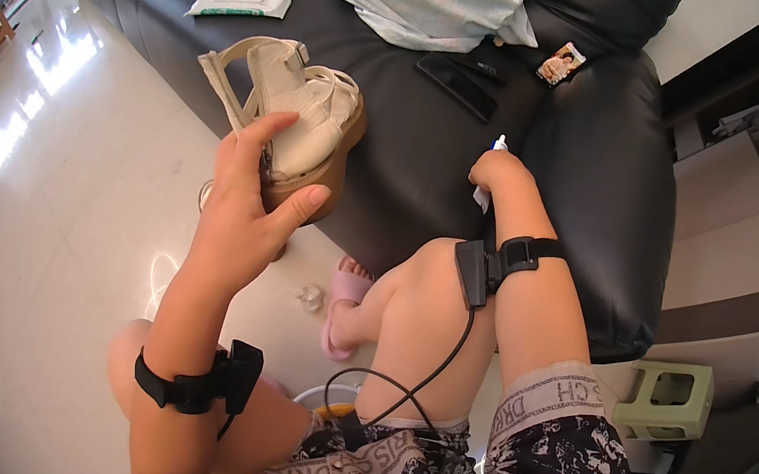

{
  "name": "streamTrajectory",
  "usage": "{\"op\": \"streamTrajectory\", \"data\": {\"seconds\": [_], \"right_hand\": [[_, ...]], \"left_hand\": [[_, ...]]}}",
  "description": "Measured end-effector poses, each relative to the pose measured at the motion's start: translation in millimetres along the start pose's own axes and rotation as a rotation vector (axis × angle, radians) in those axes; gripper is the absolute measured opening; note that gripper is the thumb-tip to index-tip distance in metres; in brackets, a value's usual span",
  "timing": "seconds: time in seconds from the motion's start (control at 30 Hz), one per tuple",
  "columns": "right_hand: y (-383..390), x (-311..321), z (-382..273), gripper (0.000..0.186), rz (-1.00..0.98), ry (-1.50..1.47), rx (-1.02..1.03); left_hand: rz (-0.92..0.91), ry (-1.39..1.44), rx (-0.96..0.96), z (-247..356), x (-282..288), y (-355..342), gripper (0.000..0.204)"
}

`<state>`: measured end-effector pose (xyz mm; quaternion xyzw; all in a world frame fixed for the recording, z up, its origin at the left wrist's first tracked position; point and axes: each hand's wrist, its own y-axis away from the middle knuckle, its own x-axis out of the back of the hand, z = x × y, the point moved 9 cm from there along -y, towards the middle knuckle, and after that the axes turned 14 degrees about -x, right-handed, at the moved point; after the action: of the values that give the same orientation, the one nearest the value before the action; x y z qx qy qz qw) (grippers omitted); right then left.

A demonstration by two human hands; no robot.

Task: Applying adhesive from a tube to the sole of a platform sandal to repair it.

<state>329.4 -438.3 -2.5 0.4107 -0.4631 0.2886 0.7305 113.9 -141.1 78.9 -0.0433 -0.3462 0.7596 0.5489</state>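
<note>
— Left hand (pixel 250 194) grips a beige sandal (pixel 309 128) beside the black sofa (pixel 394 153); right hand (pixel 501 171) wraps round a slim white item (pixel 502 143)

— Any risk?

— Sandal could tip and drop to the pale floor (pixel 89 216), since the grip appears to take only one end; a loosened hold would do it

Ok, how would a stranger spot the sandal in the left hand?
Start at the black sofa and find the left hand by its front edge. The sandal held there is beige and strappy, with a thick tan sole, unlike the pink slipper worn below.
</note>
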Motion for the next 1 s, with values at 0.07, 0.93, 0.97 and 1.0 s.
{"op": "streamTrajectory", "data": {"seconds": [0.07, 0.93, 0.97, 1.0], "right_hand": [[-7, -8, -5, 0.036, -0.04, 0.055, 0.061], [211, -20, -161, 0.032, -1.307, -0.992, 0.995], [214, -30, -162, 0.031, -1.334, -0.925, 0.99], [213, -30, -157, 0.028, -1.325, -0.892, 1.023]], "left_hand": [[0.025, -0.013, 0.01, -1, 3, 1, 0.063], [0.197, -0.339, 0.544, -122, 138, 99, 0.04], [0.164, -0.374, 0.553, -135, 130, 106, 0.04], [0.118, -0.395, 0.637, -145, 118, 111, 0.041]]}}
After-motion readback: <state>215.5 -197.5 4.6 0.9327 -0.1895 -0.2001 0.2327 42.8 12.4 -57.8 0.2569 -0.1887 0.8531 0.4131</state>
